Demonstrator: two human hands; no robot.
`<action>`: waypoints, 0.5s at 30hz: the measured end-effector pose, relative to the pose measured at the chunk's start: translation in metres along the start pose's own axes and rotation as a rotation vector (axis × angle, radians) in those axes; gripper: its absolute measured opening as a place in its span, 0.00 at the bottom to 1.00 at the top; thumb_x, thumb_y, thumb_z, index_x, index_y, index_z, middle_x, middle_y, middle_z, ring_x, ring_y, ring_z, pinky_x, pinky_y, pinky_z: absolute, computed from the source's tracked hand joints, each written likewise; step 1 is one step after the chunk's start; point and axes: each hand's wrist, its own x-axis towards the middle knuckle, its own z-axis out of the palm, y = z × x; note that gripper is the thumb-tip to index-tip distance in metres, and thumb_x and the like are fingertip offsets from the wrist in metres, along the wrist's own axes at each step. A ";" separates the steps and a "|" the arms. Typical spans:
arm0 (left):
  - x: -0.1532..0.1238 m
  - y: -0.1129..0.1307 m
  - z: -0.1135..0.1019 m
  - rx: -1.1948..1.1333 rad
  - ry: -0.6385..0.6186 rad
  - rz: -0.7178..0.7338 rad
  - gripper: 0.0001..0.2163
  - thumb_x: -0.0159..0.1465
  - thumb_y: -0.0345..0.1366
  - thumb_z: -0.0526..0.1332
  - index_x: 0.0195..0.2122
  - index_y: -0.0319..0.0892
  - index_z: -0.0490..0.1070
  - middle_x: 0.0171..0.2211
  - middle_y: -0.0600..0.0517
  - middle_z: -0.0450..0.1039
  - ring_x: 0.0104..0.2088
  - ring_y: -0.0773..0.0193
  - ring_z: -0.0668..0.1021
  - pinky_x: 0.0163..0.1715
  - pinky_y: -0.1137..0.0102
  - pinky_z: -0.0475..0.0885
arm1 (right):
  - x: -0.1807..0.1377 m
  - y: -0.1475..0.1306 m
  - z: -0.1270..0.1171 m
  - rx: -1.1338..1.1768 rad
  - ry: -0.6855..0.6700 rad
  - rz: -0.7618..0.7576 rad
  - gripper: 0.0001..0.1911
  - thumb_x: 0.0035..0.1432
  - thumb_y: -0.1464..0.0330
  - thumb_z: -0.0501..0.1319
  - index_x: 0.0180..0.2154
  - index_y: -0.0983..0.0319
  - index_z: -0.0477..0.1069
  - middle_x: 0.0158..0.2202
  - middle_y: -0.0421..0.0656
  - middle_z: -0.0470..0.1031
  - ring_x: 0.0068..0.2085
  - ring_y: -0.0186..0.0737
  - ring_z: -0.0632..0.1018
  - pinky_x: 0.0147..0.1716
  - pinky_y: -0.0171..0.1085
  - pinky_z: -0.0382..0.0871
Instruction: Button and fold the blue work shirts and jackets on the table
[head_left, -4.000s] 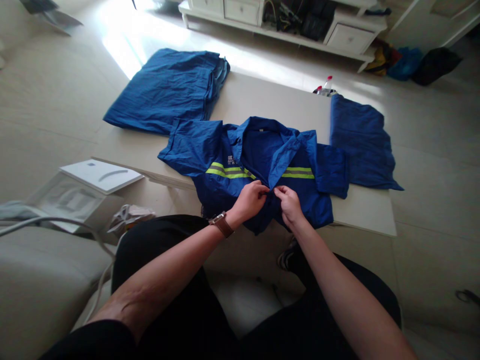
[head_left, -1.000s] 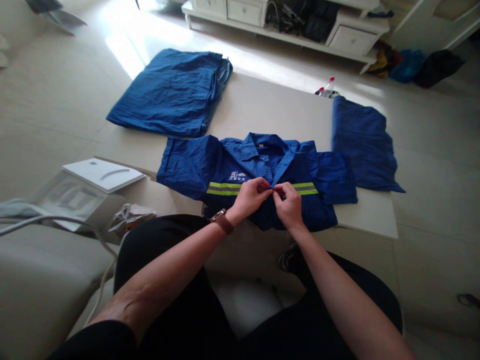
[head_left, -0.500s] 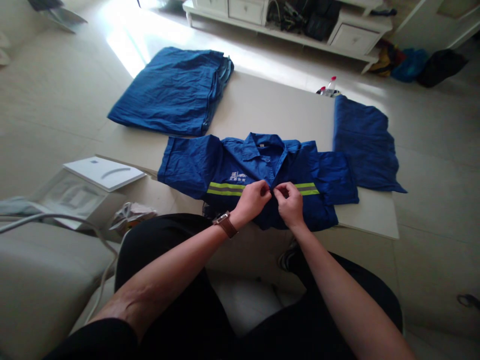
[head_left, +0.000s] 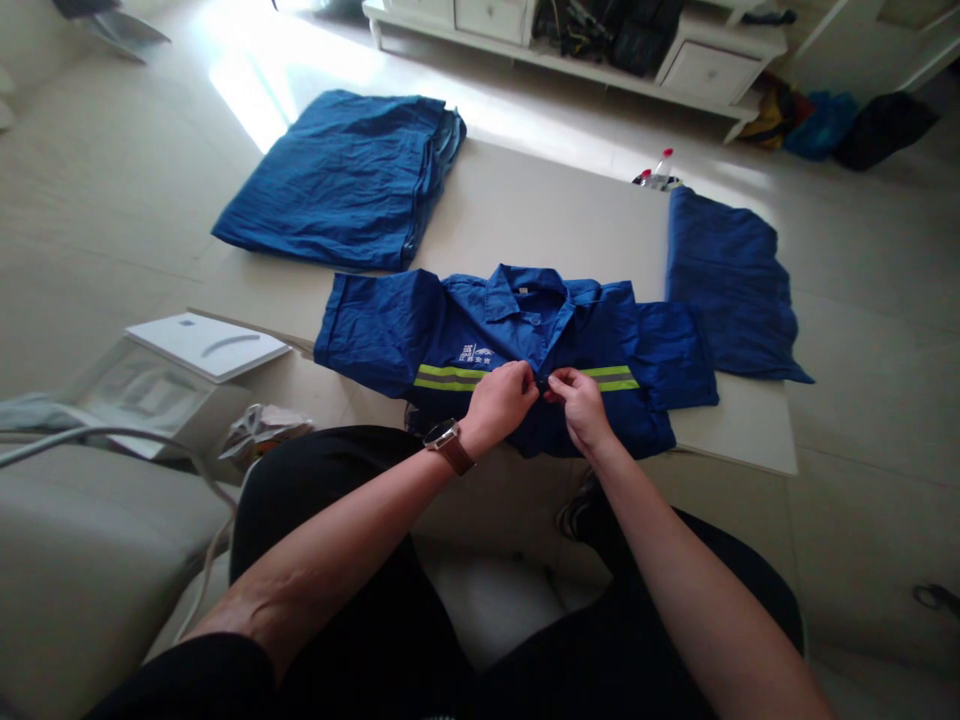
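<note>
Blue jacket [head_left: 517,340] lies front up on the pale bench [head_left: 555,210], collar toward the far side, lower edge at the bench's near edge. Yellow-green and grey stripe [head_left: 450,378] crosses the chest; white lettering [head_left: 474,353] sits above its left part.

Left hand [head_left: 501,405]: fingers curled, tips pinched on the jacket's front opening at stripe level. Right hand [head_left: 579,405]: thumb and forefinger pinched on the same opening, just beside the left. Small detail between fingertips too small to read. Watch [head_left: 442,436] on left wrist.

Folded blue cloth [head_left: 345,180] lies beyond the left sleeve; second blue cloth [head_left: 731,285] lies by the right sleeve.
</note>
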 end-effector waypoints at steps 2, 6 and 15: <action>0.001 0.000 0.000 -0.068 -0.029 -0.002 0.04 0.65 0.29 0.61 0.33 0.42 0.72 0.31 0.51 0.76 0.31 0.63 0.74 0.34 0.69 0.67 | 0.000 0.000 -0.001 -0.013 -0.006 -0.004 0.21 0.44 0.50 0.69 0.30 0.59 0.69 0.24 0.39 0.74 0.24 0.38 0.74 0.26 0.38 0.71; 0.006 -0.003 0.001 -0.280 -0.038 -0.023 0.03 0.66 0.31 0.63 0.40 0.41 0.72 0.32 0.52 0.77 0.32 0.64 0.76 0.34 0.71 0.69 | -0.001 -0.001 -0.002 -0.050 -0.011 -0.035 0.21 0.46 0.50 0.69 0.29 0.59 0.69 0.23 0.38 0.74 0.22 0.37 0.74 0.24 0.37 0.70; -0.004 -0.001 0.007 -0.203 -0.179 0.109 0.07 0.65 0.27 0.61 0.41 0.42 0.77 0.28 0.54 0.77 0.28 0.66 0.76 0.30 0.72 0.66 | -0.001 -0.015 -0.009 -0.186 0.180 -0.173 0.22 0.50 0.51 0.71 0.37 0.61 0.74 0.33 0.45 0.79 0.34 0.43 0.79 0.36 0.41 0.74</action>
